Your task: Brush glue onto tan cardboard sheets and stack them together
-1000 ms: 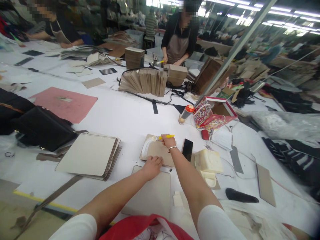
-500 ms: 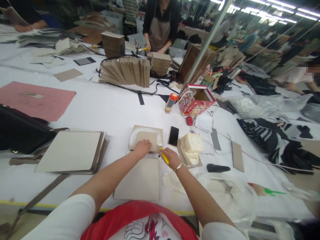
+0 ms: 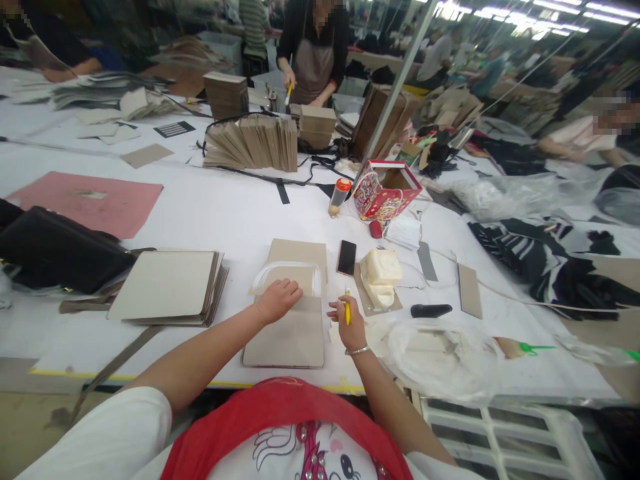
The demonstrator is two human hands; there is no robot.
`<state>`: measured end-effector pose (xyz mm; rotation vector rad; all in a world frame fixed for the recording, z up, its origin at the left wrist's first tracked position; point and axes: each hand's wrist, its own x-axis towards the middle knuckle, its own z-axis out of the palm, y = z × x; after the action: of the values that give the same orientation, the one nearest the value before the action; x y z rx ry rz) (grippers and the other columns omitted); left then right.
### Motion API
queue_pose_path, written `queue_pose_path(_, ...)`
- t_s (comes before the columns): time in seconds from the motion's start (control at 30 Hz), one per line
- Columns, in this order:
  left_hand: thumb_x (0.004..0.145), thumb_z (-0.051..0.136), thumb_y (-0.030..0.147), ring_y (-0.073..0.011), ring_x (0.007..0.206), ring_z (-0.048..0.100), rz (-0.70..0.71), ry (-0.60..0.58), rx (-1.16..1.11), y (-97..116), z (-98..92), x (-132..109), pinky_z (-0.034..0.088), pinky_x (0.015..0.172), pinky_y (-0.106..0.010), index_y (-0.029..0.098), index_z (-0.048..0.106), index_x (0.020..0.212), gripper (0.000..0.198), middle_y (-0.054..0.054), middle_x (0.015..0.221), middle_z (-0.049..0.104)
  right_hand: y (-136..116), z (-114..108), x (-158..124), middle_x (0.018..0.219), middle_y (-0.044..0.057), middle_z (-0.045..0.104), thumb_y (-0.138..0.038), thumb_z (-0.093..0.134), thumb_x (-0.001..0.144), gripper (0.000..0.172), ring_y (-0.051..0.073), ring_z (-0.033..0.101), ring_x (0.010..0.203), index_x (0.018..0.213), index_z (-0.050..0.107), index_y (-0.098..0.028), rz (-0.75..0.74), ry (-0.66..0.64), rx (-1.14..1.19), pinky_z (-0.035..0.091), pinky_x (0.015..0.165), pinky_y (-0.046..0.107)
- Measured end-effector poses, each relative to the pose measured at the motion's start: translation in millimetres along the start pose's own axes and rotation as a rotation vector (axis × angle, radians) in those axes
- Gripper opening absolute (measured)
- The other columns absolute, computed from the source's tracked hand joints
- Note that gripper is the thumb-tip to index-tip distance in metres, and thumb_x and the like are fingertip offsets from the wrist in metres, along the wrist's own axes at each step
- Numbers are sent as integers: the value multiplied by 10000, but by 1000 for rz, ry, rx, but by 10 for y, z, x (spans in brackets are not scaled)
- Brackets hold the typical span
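Observation:
My left hand (image 3: 280,299) is closed at the near left part of a beige panel (image 3: 293,275), which has a curved band of white glue along its edge. The panel lies partly over a beige board (image 3: 300,249) behind it and a larger pale board (image 3: 285,341) with rounded corners nearer me. In my right hand (image 3: 353,323) is a yellow-handled brush (image 3: 347,311), held upright to the right of the panel and apart from it. Its bristles are hard to make out. Beyond that hand sits a cream-coloured plastic container (image 3: 382,268) on a small board.
A stack of pale boards (image 3: 165,283) lies left, beside a black bag (image 3: 65,250). A phone (image 3: 347,257), a red patterned box (image 3: 387,190) and a jar with a red lid (image 3: 340,197) stand farther back. Across the table a person (image 3: 315,60) works by stacked brown pieces.
My left hand has drawn the glued panel toward me, uncovering the board behind it. My right hand has lifted the brush off the panel and moved right and nearer me.

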<state>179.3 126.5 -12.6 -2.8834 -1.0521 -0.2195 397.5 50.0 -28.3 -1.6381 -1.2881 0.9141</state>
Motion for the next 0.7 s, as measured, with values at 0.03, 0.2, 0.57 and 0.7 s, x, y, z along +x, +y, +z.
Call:
queue_pose_path(0.03, 855, 389, 137, -202, 768, 465, 23, -2, 0, 86, -35, -138, 366, 647, -330, 147, 558, 839, 170, -95, 807, 524, -8, 44, 7, 875, 68, 659, -480, 364, 865, 344, 142, 648, 647, 1031, 430, -186, 0, -6, 0, 534, 576, 275)
queue_pose_path(0.2, 840, 424, 133, -190, 742, 461, 131, -107, -53, 558, 77, -771, 362, 634, -319, 155, 546, 864, 127, -80, 811, 530, 80, 57, -24, 864, 57, 659, -471, 357, 867, 297, 145, 653, 669, 966, 430, -201, -42, 31, -93, 528, 601, 279)
queue_pose_path(0.57, 792, 466, 157, -156, 774, 522, -396, 440, -336, 485, -252, -867, 429, 721, -289, 166, 536, 838, 84, -52, 805, 564, 103, 59, -298, 839, 49, 645, -410, 383, 871, 224, 162, 652, 730, 924, 417, -195, -178, 11, -261, 489, 637, 270)
queue_pose_path(0.7, 730, 565, 263, -141, 696, 556, -980, 620, -810, 473, -383, -760, 460, 648, -267, 155, 524, 862, 175, -27, 777, 595, 86, 283, -394, 792, 29, 629, -409, 421, 849, 225, 172, 647, 725, 938, 427, -202, -126, -61, -249, 478, 632, 272)
